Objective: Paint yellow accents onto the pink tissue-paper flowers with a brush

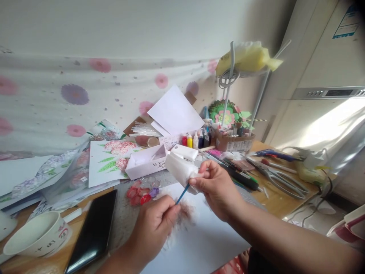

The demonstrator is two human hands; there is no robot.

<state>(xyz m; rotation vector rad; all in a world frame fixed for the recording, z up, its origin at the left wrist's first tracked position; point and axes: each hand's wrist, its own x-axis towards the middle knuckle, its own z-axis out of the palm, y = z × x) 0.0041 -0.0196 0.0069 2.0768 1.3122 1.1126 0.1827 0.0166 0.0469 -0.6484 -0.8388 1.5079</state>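
Note:
My left hand (154, 226) is closed in a pinch on a thin blue-handled paintbrush (182, 193), low in the middle of the view. My right hand (218, 188) grips a folded white tissue (179, 169) and wraps it around the brush's tip, which is hidden inside the tissue. Both hands hover over a white sheet of paper (205, 236) with a faint pinkish smudge on it.
A white mug (37, 236) and a black phone (92, 232) lie at the lower left. Flower paintings (111, 160), a white box (145, 161), small paint bottles (196, 140), a cardboard box of supplies (234, 142), pens and scissors (281, 179) crowd the desk behind.

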